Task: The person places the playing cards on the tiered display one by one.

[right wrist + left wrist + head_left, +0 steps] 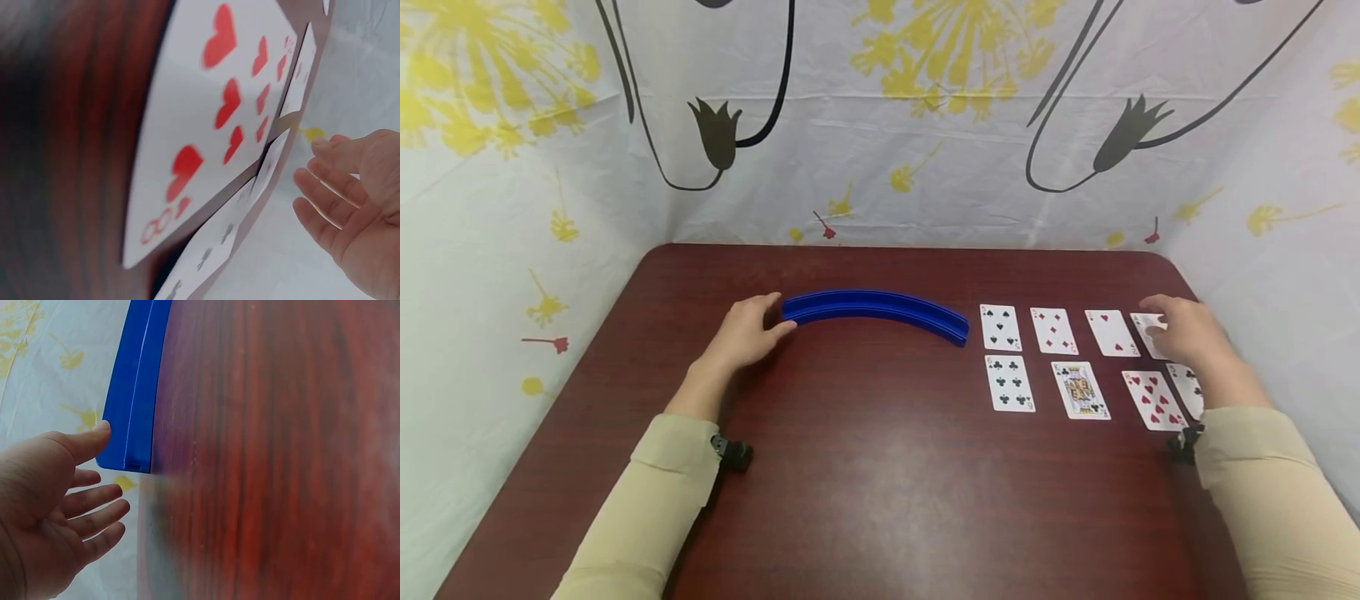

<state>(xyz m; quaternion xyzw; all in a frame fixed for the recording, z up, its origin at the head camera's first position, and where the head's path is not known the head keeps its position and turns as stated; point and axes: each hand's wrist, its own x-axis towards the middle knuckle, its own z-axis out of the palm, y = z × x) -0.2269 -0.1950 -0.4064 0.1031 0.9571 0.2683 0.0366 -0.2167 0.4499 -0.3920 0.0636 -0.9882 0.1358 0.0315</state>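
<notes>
A curved blue playing card holder with a long groove lies on the table. At its left end is my left hand, thumb and fingers spread apart around that end. In the left wrist view the thumb appears against the end of the holder; whether it presses there I cannot tell. My right hand hangs over a partly hidden card in the far row, fingers loosely bent. No card shows between its fingers in the right wrist view. The eight of hearts lies nearer the wrist.
Several face-up cards form two rows: a five of spades, five of diamonds, two of hearts, six of clubs, king of clubs and a partly covered club card. Printed cloth hangs around the brown table.
</notes>
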